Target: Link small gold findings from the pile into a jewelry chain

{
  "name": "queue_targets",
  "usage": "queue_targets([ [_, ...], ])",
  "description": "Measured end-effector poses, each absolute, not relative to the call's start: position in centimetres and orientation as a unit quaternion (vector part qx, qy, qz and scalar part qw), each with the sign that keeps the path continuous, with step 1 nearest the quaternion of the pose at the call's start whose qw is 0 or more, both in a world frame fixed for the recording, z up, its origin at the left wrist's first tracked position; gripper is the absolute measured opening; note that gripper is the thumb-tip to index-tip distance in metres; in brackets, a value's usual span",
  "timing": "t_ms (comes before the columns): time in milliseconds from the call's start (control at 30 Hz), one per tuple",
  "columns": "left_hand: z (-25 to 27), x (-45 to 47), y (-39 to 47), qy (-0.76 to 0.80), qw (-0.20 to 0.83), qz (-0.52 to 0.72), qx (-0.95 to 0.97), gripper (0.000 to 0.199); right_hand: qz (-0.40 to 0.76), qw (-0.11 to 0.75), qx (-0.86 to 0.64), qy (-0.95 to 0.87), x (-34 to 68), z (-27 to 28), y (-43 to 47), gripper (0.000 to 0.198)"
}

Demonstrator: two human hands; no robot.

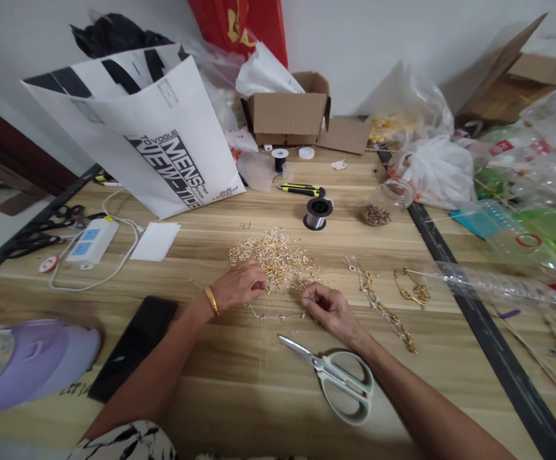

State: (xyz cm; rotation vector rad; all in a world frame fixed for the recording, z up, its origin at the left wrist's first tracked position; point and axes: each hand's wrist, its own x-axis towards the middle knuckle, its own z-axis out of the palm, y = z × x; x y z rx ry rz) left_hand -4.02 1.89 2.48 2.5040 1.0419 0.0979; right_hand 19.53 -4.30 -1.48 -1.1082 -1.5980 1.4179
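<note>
A loose pile of gold and clear beads [278, 255] lies mid-table. My left hand [239, 285], with a gold bracelet at the wrist, rests at the pile's left lower edge, its fingers curled together. At the lower right edge, my right hand [328, 308] has thumb and forefinger pinched. Whatever is in either hand's fingertips is too small to make out. Between the hands, a thin beaded strand [278, 316] stretches across the wood, its right end close to my right fingers. Scissors [338, 380] with pale green handles lie below, blades partly apart.
Beyond the pile stand a wire spool [317, 214], a box cutter [301, 190] and a tipped bead jar [381, 207]. Finished-looking chains [378, 300] lie to the right. A phone [134, 345], power strip [93, 239] and large paper bag [139, 134] occupy the left.
</note>
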Motion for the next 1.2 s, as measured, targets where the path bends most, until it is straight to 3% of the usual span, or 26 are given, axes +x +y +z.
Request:
queue_targets([
  [1200, 1.7, -2.8, 1.6, 0.346, 0.179, 0.034, 0.921, 0.019, 0.543, 0.344, -0.435, -0.630, 19.7, -1.7, -4.4, 0.022],
])
